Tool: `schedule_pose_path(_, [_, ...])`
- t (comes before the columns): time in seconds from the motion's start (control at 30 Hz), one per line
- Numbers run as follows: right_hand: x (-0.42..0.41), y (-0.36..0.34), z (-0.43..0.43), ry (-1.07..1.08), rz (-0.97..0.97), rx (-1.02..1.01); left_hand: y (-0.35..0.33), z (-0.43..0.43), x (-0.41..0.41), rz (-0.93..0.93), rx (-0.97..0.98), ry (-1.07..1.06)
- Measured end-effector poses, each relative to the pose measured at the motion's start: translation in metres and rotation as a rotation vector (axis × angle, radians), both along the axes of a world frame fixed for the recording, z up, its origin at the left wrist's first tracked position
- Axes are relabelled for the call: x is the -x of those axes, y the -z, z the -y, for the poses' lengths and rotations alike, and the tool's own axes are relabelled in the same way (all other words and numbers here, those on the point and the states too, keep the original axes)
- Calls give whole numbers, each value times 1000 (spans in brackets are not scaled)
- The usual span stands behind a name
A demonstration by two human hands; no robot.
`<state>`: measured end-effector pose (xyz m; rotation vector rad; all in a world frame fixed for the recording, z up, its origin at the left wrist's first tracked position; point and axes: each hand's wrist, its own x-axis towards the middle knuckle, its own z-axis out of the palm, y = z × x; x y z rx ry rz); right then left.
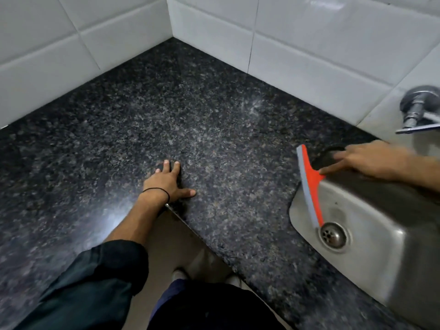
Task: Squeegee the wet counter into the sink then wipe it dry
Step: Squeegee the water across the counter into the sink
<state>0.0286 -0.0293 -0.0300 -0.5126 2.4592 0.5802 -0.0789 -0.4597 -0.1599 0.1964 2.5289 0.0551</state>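
Observation:
The dark speckled granite counter point(190, 103) fills a tiled corner and shows faint streaks toward the back right. My left hand point(169, 182) lies flat on it near the front edge, fingers spread, holding nothing. An orange squeegee point(310, 177) with a grey rubber blade stands at the left rim of the steel sink point(371, 210), its lower end just above the drain point(333, 235). My right hand point(371, 160), blurred by motion, reaches in from the right and grips the squeegee's dark handle over the sink.
White wall tiles point(309, 44) close off the counter at the back and left. A chrome tap point(419, 110) juts from the wall above the sink. Below the counter's front edge I see the floor and my feet point(181, 273).

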Motion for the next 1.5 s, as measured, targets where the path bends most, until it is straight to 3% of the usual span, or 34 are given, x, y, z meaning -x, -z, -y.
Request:
schedule_pose_path(0.13, [5, -6, -33, 161, -95, 215, -2, -10, 1, 11, -65, -104])
schedule_pose_path(0.3, [61, 11, 7, 237, -263, 385, -7, -77, -10, -99, -157, -46])
schedule_pose_path(0.73, [236, 36, 194, 46, -348, 549, 25, -103, -18, -79, -261, -176])
schedule_pose_path(0.93, [251, 52, 232, 46, -296, 469, 22, -103, -21, -98, -280, -165])
schedule_pose_path(1.1, [236, 44, 212, 79, -248, 520, 17, -107, -53, -294, -336, -11])
schedule_pose_path(1.27, [219, 42, 236, 74, -247, 545, 22, -113, -61, -186, -322, -5])
schedule_pose_path(1.5, [194, 32, 192, 16, -198, 380, 28, -86, -63, -317, -555, -8])
